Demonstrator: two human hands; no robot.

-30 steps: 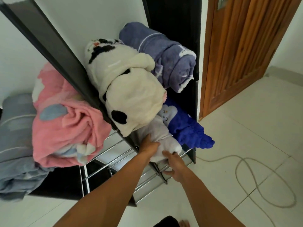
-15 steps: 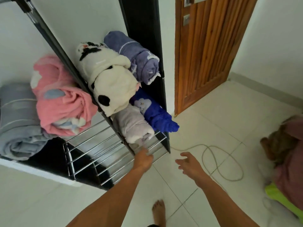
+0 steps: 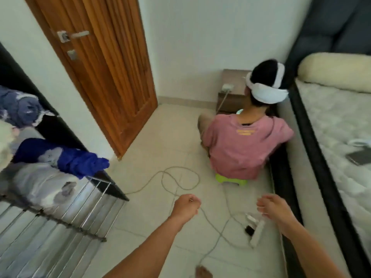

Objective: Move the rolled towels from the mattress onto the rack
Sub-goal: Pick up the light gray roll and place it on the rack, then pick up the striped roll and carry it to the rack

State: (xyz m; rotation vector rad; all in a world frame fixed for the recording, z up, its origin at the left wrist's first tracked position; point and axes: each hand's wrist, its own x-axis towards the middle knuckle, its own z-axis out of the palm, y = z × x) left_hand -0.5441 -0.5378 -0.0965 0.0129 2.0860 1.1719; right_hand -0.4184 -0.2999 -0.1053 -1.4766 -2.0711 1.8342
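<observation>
1. The mattress (image 3: 341,125) is seen along the right edge, quilted and pale, set in a dark frame. A cream bolster (image 3: 335,71) lies across its far end; a dark flat item near its right edge cannot be identified.
2. A wooden door (image 3: 104,65) is shown closed in the far wall, its metal handle at upper left.
3. The rack (image 3: 66,213) is seen at the left edge, with chrome bars and dark side panels.
4. A second person (image 3: 247,143) in a pink shirt is seated on a green stool (image 3: 230,180) on the tiled floor, back to the camera, just beside the bed frame.
5. The rolled towels are found on the rack: a grey towel (image 3: 38,185) lies on the bars at the front, a dark blue towel (image 3: 66,159) rests just behind it with one end hanging past the side panel, and a lavender towel (image 3: 20,109) sits higher up. No towel can be made out on the visible part of the mattress.
6. A pale cable (image 3: 180,177) is looped over the tiles and leads to a white power strip (image 3: 258,232) near the bed frame.
7. The left hand (image 3: 186,206) is held over the floor, fingers curled into a loose fist, with nothing gripped.
8. The right hand (image 3: 275,208) is held above the power strip, fingers bent and slightly parted, also empty.
</observation>
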